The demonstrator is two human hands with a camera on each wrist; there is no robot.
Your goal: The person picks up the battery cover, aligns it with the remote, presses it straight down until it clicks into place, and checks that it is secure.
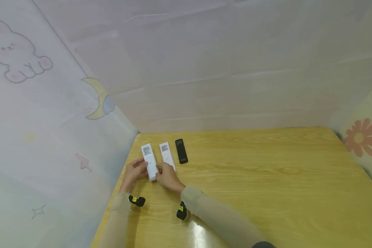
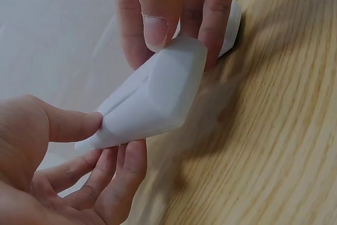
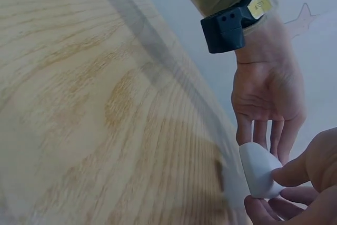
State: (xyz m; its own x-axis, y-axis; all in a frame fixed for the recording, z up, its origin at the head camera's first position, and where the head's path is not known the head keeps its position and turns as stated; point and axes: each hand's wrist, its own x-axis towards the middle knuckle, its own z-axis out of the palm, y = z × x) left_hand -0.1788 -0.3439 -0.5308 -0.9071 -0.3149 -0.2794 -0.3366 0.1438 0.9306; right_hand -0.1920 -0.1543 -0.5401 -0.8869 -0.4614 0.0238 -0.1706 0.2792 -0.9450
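Both hands hold a white remote control (image 1: pixel 151 167), its printed label side facing up. My left hand (image 1: pixel 134 174) grips its left edge, thumb on top and fingers beneath, as the left wrist view shows. On the lower right edge, my right hand (image 1: pixel 168 177) pinches it between thumb and fingers. In the left wrist view the held remote (image 2: pixel 152 96) is tilted, with a shadow on the wood below. A second white remote (image 1: pixel 167 155), also label up, lies just right of it, its lower end partly behind the right hand. Further right lies a black remote (image 1: pixel 181 151).
The wooden table (image 1: pixel 266 179) stretches far to the right of the hands. Its left edge runs close beside the left forearm. A patterned cloth wall (image 1: pixel 65 155) rises at the left, and a pale one (image 1: pixel 235 86) stands behind the table.
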